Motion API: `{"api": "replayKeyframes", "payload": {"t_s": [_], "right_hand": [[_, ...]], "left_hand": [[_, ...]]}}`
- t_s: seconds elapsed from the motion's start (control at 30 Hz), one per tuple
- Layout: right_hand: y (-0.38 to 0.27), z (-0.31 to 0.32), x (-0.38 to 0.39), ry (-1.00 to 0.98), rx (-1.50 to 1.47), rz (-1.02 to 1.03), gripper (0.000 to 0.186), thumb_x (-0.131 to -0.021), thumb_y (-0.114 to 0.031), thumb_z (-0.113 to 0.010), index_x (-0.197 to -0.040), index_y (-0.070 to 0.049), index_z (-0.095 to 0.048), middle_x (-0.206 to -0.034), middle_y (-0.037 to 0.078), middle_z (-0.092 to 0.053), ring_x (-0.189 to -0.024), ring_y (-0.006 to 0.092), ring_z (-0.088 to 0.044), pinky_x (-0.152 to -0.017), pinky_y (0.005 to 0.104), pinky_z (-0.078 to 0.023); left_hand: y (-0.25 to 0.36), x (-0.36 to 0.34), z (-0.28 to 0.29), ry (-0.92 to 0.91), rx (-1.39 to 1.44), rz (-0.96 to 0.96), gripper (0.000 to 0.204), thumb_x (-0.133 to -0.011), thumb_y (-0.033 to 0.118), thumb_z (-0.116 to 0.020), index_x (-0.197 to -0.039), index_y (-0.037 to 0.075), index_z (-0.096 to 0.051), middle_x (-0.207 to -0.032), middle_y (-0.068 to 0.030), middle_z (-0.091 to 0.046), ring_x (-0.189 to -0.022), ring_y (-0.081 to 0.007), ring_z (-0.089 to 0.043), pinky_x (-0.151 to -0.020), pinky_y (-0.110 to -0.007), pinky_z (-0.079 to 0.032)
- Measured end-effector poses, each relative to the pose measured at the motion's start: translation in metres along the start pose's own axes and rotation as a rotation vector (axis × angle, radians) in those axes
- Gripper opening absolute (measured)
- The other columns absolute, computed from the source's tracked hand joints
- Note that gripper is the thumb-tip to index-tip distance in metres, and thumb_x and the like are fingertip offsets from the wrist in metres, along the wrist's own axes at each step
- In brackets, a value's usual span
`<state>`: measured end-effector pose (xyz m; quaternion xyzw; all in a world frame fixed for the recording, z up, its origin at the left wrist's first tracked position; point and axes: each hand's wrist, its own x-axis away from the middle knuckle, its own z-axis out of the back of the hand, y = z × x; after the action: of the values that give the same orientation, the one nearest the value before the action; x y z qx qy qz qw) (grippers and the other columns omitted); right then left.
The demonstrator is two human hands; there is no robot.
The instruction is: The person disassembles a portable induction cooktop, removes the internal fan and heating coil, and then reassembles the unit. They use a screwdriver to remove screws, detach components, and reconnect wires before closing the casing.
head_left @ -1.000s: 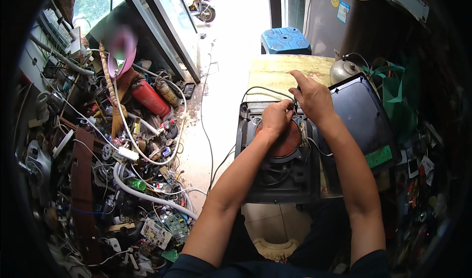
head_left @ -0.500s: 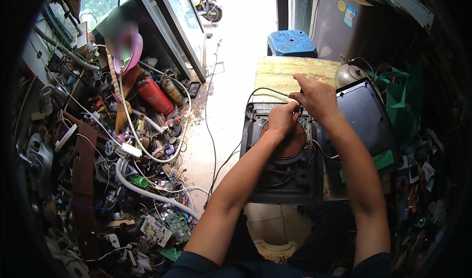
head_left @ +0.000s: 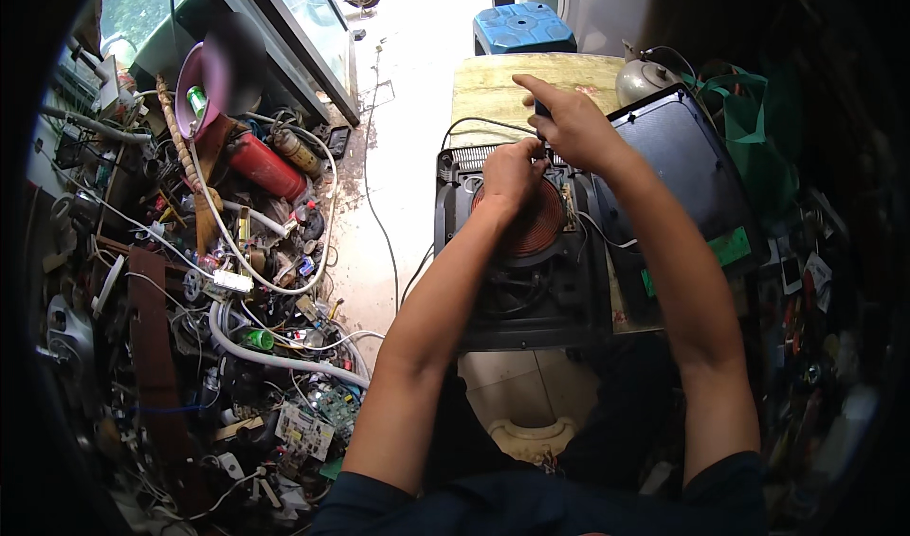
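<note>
An opened induction cooker (head_left: 517, 313) lies on the table in front of me, its round copper coil (head_left: 531, 228) showing between my forearms. At the cooker's far edge, my left hand (head_left: 512, 173) is closed in a pinch. Its fingers hide what they hold. Just right of it, my right hand (head_left: 573, 128) is closed around a small dark blue tool (head_left: 541, 109) that looks like a screwdriver, held upright with the index finger stretched out. The tool's tip is hidden. Beside the cooker rests its dark top panel (head_left: 659, 171), and a thin white wire (head_left: 607, 235) runs between them.
A metal kettle (head_left: 646, 79) and a green bag (head_left: 744, 119) stand beyond the panel. A blue stool (head_left: 524, 30) is behind the wooden table (head_left: 512, 72). Cables cross the floor. To the left lie heaped parts, circuit boards (head_left: 303, 432) and a red fire extinguisher (head_left: 265, 166).
The whole scene has shifted up and slightly left in the view. Both hands keep their places at the cooker's far edge, and the dark blue tool shows more plainly in my right hand.
</note>
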<state>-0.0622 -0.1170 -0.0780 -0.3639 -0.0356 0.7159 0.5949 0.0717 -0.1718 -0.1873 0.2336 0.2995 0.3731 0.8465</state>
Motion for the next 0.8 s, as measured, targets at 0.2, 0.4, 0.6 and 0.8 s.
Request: {"api": "replayKeyframes", "payload": {"t_s": [0.2, 0.4, 0.6, 0.8], "right_hand": [[-0.018, 0.001, -0.002, -0.010, 0.274, -0.121, 0.064, -0.091, -0.017, -0.070, -0.151, -0.012, -0.047, -0.110, 0.022, -0.074, -0.101, 0.0407, -0.070, -0.092, 0.0463, -0.054], [-0.011, -0.005, 0.002, 0.061, 0.352, -0.113, 0.043, -0.091, -0.032, -0.075, -0.129, -0.014, -0.064, -0.092, 0.020, -0.074, -0.088, 0.0407, -0.072, -0.077, 0.0479, -0.057], [0.042, -0.015, 0.000, -0.144, 0.443, 0.020, 0.024, -0.089, -0.020, -0.065, -0.105, -0.003, -0.071, -0.094, 0.023, -0.073, -0.086, 0.0380, -0.072, -0.076, 0.0475, -0.057], [0.046, -0.034, 0.004, 0.120, 0.739, 0.022, 0.015, -0.073, -0.021, -0.066, -0.068, -0.010, -0.076, -0.065, 0.013, -0.069, -0.058, 0.0314, -0.068, -0.057, 0.0455, -0.055]], "left_hand": [[-0.009, -0.003, 0.015, -0.147, 0.128, 0.019, 0.029, -0.088, 0.013, -0.077, -0.115, 0.005, -0.074, -0.106, -0.0154, -0.077, -0.099, -0.0300, -0.075, -0.091, -0.038, -0.058], [-0.004, 0.021, 0.047, 0.087, 0.365, 0.105, 0.025, -0.092, 0.008, -0.071, -0.116, 0.002, -0.073, -0.104, -0.0170, -0.078, -0.093, -0.0285, -0.077, -0.085, -0.036, -0.059], [0.016, 0.104, 0.083, 0.075, 0.438, 0.115, 0.024, -0.099, 0.006, -0.068, -0.121, -0.002, -0.071, -0.098, -0.0083, -0.078, -0.077, -0.0083, -0.068, -0.066, -0.025, -0.055], [0.036, 0.156, 0.097, -0.055, 0.386, -0.049, 0.015, -0.091, 0.005, -0.074, -0.106, 0.002, -0.076, -0.091, -0.0137, -0.077, -0.077, -0.0199, -0.075, -0.070, -0.029, -0.057]]}}
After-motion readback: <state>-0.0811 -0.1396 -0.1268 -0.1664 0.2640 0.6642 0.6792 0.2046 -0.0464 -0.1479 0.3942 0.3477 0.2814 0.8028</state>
